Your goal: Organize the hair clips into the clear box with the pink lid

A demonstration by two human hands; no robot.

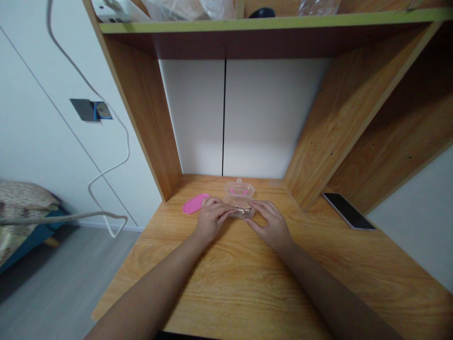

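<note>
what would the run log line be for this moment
left hand: pinching small metal item | right hand: steadying clear case, lid open | pink oval piece: on desk, left of case | phone: desk right

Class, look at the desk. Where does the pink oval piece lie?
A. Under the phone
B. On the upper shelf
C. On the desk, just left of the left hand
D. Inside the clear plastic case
C: the pink oval piece lies flat on the desk, just left of the left hand and apart from the clear plastic case.
</note>
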